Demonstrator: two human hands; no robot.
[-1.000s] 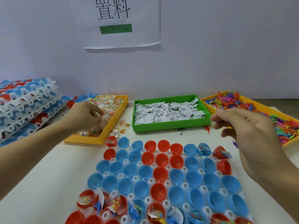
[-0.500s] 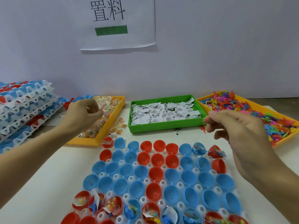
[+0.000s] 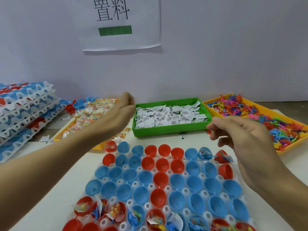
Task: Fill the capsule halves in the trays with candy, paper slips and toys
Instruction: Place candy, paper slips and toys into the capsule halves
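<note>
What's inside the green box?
The green box holds a heap of small white paper slips with black print. What lies under the heap, and the box's floor, is covered, and the print is too small to read.

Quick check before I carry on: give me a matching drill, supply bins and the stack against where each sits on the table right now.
Things:
1. candy bin
2. paper slip bin
3. toy bin
4. stacked trays

Places:
A. far left edge
B. back right
C. back middle
D. back left, under the left hand

Pairs: 1-D, 2-C, 3-B, 4-A
</note>
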